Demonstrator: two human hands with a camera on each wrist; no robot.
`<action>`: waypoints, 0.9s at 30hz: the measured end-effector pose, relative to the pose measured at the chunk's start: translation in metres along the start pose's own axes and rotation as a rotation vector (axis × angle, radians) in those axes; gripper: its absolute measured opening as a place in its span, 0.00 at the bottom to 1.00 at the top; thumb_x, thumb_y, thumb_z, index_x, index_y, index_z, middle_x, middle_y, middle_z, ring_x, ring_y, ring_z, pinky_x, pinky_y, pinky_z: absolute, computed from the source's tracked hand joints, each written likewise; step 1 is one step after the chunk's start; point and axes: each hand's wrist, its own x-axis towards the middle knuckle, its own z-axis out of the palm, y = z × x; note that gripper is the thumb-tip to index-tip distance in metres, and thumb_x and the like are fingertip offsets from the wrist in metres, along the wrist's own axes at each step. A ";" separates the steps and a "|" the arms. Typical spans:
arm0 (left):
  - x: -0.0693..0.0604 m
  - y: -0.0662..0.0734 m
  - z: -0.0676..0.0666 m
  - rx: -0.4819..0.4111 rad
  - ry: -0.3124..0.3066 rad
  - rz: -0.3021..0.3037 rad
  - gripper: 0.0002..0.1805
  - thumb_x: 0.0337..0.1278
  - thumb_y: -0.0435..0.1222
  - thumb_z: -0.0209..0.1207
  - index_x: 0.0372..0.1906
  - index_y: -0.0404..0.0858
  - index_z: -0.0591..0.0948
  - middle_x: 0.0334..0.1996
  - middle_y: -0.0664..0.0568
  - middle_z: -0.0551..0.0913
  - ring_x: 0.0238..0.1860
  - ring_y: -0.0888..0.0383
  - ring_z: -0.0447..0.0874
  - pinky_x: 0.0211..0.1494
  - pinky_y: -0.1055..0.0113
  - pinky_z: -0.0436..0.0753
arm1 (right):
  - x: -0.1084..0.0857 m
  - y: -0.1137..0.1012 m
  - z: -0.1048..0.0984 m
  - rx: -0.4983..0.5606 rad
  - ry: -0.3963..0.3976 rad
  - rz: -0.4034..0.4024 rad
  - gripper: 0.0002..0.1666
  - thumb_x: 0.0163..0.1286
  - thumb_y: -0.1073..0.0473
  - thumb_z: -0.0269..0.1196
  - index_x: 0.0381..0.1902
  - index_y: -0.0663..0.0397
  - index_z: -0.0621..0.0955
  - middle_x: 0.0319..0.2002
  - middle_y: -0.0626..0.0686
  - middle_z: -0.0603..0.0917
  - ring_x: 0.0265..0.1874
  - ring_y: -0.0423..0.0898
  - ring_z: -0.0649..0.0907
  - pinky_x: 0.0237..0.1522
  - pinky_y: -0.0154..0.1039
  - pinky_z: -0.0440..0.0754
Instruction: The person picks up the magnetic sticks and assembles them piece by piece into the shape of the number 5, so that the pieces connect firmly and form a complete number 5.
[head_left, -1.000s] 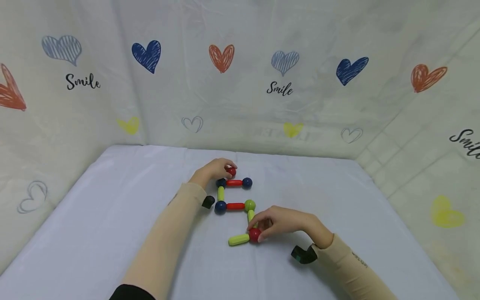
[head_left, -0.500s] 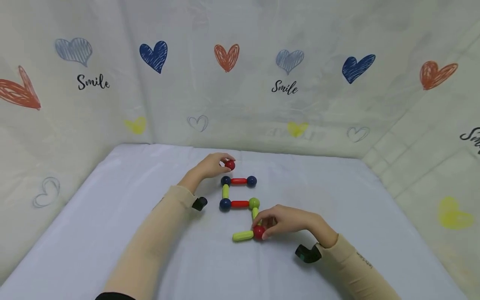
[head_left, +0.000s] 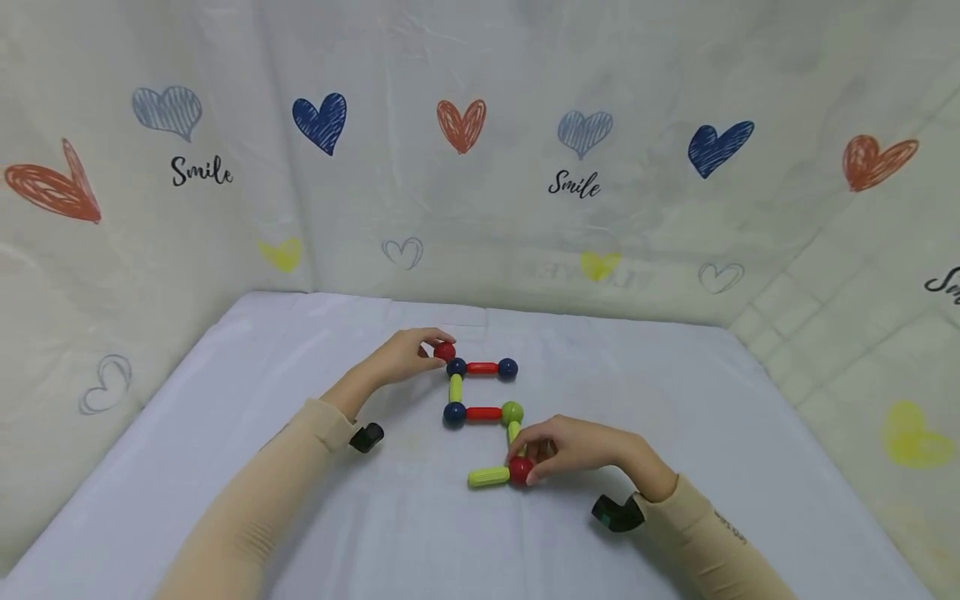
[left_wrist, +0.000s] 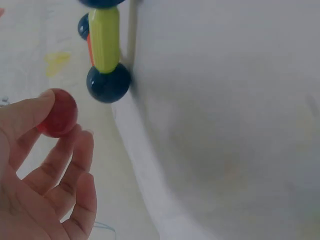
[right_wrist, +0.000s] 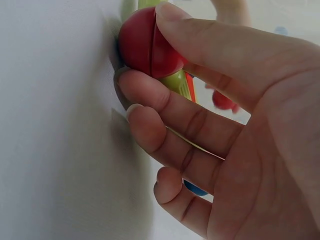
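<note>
A zigzag of magnetic-looking sticks and balls lies on the white cloth: two red sticks (head_left: 482, 367), green sticks (head_left: 456, 389), dark blue balls (head_left: 454, 414) and a green ball (head_left: 512, 412). My left hand (head_left: 402, 357) pinches a loose red ball (left_wrist: 61, 114) between thumb and fingers. That ball is just behind and left of the far-left blue ball (left_wrist: 108, 83), with a gap showing in the left wrist view. At the near end, my right hand (head_left: 573, 444) grips the red ball (right_wrist: 150, 42) joining two green sticks; the near stick (head_left: 487, 477) points left with a bare end.
White cloth (head_left: 637, 375) covers the table, its back edge meeting a curtain (head_left: 510, 192) printed with hearts and "Smile". Dark wrist cameras (head_left: 367, 437) jut out from both sleeves near the cloth.
My left hand carried the red ball left and nearer, from behind the far red stick to beside the far-left blue ball. My right hand stayed on its ball. The head view shifted slightly.
</note>
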 end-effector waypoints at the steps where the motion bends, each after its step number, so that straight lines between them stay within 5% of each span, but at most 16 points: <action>1: -0.005 -0.001 0.000 -0.011 -0.009 0.017 0.24 0.68 0.35 0.65 0.67 0.42 0.78 0.58 0.45 0.82 0.51 0.49 0.80 0.55 0.57 0.82 | 0.000 0.000 0.000 0.002 0.001 -0.002 0.18 0.68 0.56 0.71 0.55 0.45 0.84 0.35 0.40 0.83 0.35 0.38 0.80 0.40 0.34 0.79; 13: -0.055 0.000 0.001 -0.088 -0.124 0.148 0.22 0.69 0.37 0.65 0.66 0.48 0.80 0.54 0.54 0.82 0.50 0.55 0.82 0.51 0.58 0.80 | -0.004 0.001 0.000 0.003 0.019 0.005 0.18 0.69 0.56 0.71 0.56 0.45 0.84 0.35 0.41 0.83 0.35 0.38 0.80 0.39 0.34 0.79; 27: -0.085 0.000 0.019 -0.133 -0.241 0.106 0.22 0.67 0.35 0.65 0.64 0.49 0.81 0.55 0.60 0.82 0.48 0.57 0.81 0.48 0.59 0.80 | -0.001 0.002 0.002 0.007 0.026 0.013 0.18 0.69 0.56 0.71 0.55 0.44 0.84 0.36 0.41 0.83 0.35 0.38 0.80 0.38 0.34 0.79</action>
